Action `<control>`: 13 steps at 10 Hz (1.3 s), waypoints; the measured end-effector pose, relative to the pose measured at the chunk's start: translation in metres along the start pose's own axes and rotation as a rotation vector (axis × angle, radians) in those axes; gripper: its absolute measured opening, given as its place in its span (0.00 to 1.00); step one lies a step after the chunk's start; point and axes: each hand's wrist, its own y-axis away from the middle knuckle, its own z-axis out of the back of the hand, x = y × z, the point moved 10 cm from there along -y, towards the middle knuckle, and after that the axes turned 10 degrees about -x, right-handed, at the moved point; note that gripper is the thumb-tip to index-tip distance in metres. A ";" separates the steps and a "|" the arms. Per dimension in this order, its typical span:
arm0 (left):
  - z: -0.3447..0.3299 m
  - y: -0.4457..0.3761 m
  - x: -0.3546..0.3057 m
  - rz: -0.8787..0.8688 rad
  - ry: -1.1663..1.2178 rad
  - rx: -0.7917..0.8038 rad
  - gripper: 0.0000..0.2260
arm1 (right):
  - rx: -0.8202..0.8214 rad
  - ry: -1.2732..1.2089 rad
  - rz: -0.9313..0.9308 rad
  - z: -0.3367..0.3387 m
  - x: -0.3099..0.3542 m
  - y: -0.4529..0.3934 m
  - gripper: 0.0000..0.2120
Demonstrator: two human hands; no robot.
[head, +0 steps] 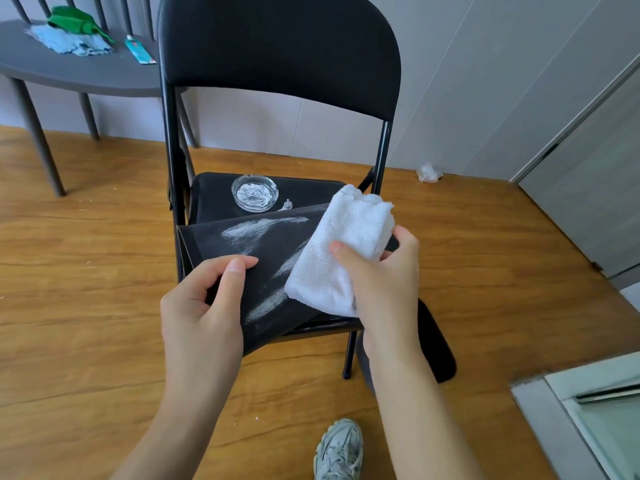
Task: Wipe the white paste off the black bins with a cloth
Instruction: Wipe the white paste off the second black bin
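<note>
Nearest the camera, a grey-white sneaker (341, 450) stands on the wooden floor (86, 341), in front of the black folding chair (277, 57), which serves as the reference landmark below.

Left hand (204, 306): fingers curled round the near left edge of the black flat-folded fabric bin (263, 258), thumb on top, holding the panel tilted above the front of the chair seat.

Right hand (377, 271): fingers and thumb closed round a folded white terry cloth (343, 247). The cloth lies against the right part of the bin panel, over the chair seat.

Paste condition: three streaks of white paste (263, 226) are visible on the panel, one near its far edge, one beside the cloth, one near its lower edge. All appear smeared but not removed.

Other items: a clear glass dish holding white paste (254, 192) sits at the back of the chair seat, with a small cap-like item (287, 204) just beside it; its identity cannot be confirmed. To the left of the chair back, a grey round worktop (69, 71) carries a green and blue cloth pile (72, 32) and a teal tube (139, 50). A crumpled white tissue (428, 173) lies on the floor to the right of the chair.

Progress assessment: wiping is at an early stage. Most of the paste remains on this panel. Only one bin is visible; the state of any others cannot be determined.
</note>
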 end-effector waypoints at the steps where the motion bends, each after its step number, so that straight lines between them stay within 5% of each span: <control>1: 0.000 -0.002 0.001 0.009 0.004 -0.002 0.10 | 0.078 0.003 0.012 -0.012 0.006 -0.002 0.35; 3: -0.002 0.002 -0.005 -0.022 -0.007 0.028 0.11 | 0.252 -0.163 -0.062 -0.006 0.016 -0.016 0.29; 4: 0.000 -0.001 -0.004 -0.029 -0.022 0.031 0.11 | 0.325 0.059 0.091 -0.004 0.027 -0.019 0.34; 6: -0.001 -0.001 -0.008 -0.071 -0.017 0.016 0.16 | 0.132 0.705 0.715 -0.034 0.051 -0.003 0.31; 8: 0.000 -0.001 -0.002 -0.026 0.020 -0.011 0.29 | 0.085 0.912 1.093 -0.048 0.061 0.015 0.47; 9: -0.003 0.001 -0.007 -0.061 0.032 0.007 0.26 | 0.119 0.969 1.136 -0.050 0.059 0.015 0.48; 11: -0.005 -0.001 -0.004 -0.052 0.072 0.045 0.18 | 0.118 0.855 1.359 -0.048 0.075 0.021 0.23; 13: -0.006 -0.002 0.006 0.077 0.089 0.052 0.10 | 0.049 0.875 1.094 -0.038 0.075 -0.005 0.17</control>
